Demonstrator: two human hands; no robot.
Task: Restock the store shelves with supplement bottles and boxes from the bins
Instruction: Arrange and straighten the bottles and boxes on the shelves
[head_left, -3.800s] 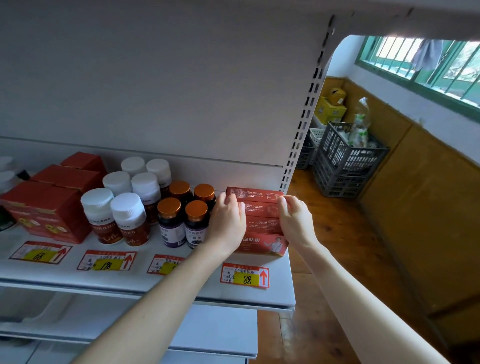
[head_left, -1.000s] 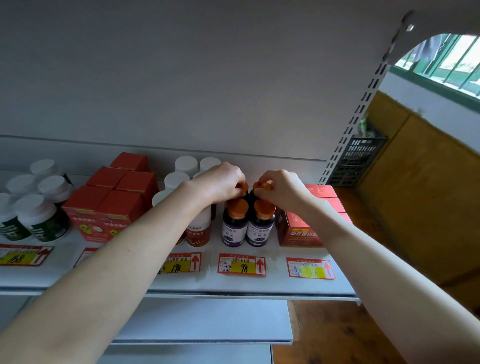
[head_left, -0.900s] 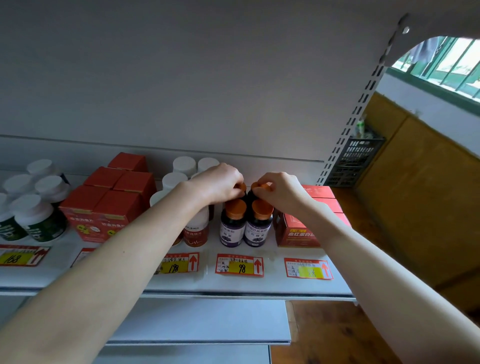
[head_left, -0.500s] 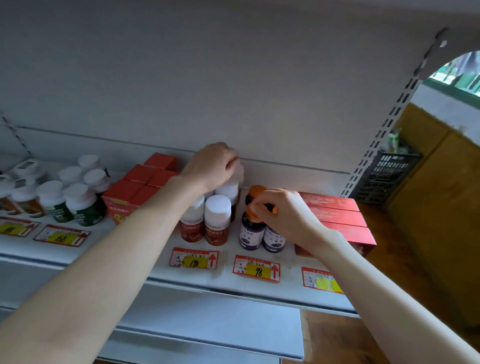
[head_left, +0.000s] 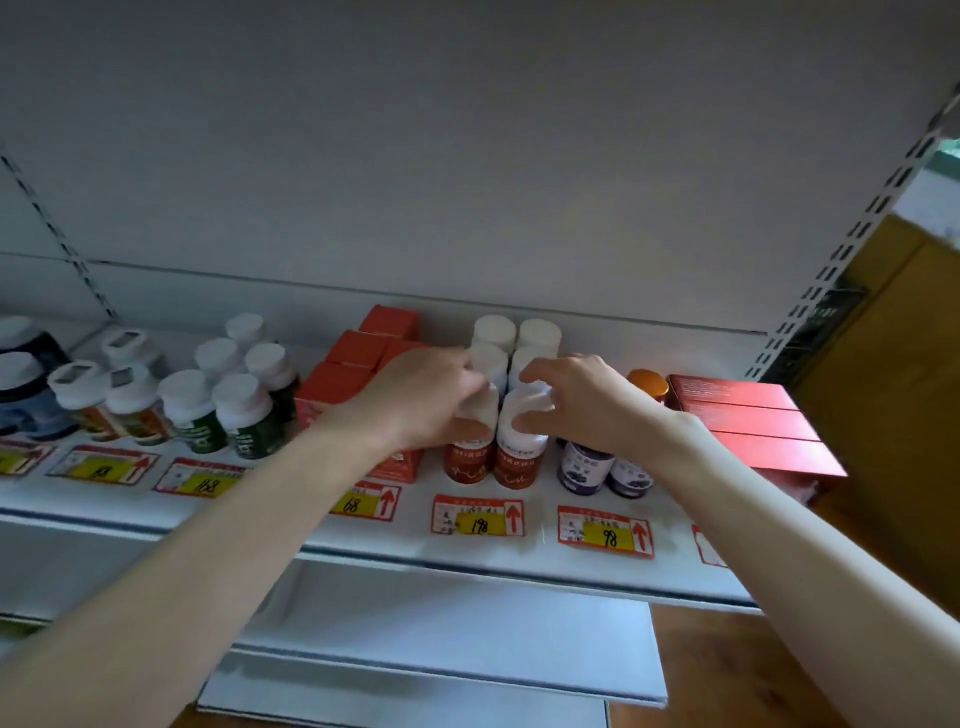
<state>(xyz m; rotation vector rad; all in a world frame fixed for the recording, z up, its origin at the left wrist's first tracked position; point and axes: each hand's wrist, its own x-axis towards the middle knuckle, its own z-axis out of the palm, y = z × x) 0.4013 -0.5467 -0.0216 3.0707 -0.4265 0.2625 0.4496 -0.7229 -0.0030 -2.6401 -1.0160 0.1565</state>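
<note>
Several white-capped bottles with red-brown labels stand in two rows mid-shelf. My left hand (head_left: 423, 397) grips the cap of the front left bottle (head_left: 469, 460). My right hand (head_left: 582, 402) grips the cap of the front right bottle (head_left: 519, 460) with curled fingers. To their right stand orange-capped purple-label bottles (head_left: 582, 467), partly hidden by my right wrist. Flat red boxes (head_left: 753, 426) are stacked at the shelf's right end. Small red boxes (head_left: 353, 358) stand left of my left hand.
Green-label white-capped bottles (head_left: 244, 415) and other bottles fill the shelf's left part. Price tags (head_left: 478, 515) line the white shelf edge (head_left: 467, 564). A lower shelf projects below. A slotted upright (head_left: 857, 228) and a dark crate (head_left: 821, 322) are at the right, above a wooden floor.
Both hands left the orange-capped bottles and moved left onto the white-capped ones. The left hand came forward from the back row; the view shifted left.
</note>
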